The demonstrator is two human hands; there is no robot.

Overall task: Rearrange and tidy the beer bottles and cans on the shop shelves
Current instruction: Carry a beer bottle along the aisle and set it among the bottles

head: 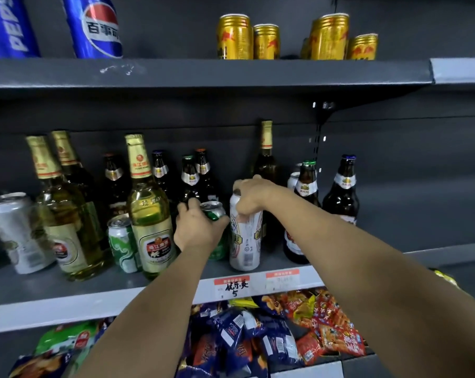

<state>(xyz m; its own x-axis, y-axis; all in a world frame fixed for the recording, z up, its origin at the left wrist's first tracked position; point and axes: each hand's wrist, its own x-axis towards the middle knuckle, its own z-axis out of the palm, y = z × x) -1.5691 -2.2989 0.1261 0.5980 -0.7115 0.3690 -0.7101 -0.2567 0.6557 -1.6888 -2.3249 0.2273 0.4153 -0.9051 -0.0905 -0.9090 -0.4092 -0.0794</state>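
Head view looks down two bare forearms reaching onto the middle shelf (67, 290). Left hand (197, 227) has its fingers curled round a green can (214, 212), gripping it from the side near the top. Right hand (251, 195) comes over from above and its fingers clasp the rim of a tall white can (244, 241), which stands upright on the shelf, touching or just beside the green can.

Just left of the left hand stands a pale green bottle (149, 214) with gold foil on its neck, and a second green can (122, 241) sits against that bottle's far side. Farther left are two more pale bottles (64, 214) and a blurred silver can (15, 230). Behind the left hand stands a cluster of brown bottles (188, 178). Behind the right hand rises a tall dark bottle (266, 156) with a gold neck. Right of the right forearm stand two brown bottles (342, 192), one partly hidden by the arm.

Above the hands, the top shelf carries gold cans (235, 36) and, off to the left, blue Pepsi cans (94, 25). Below the forearms, price tags (232, 286) are fixed to the shelf edge, and snack packets (285, 331) lie heaped on the shelf beneath.
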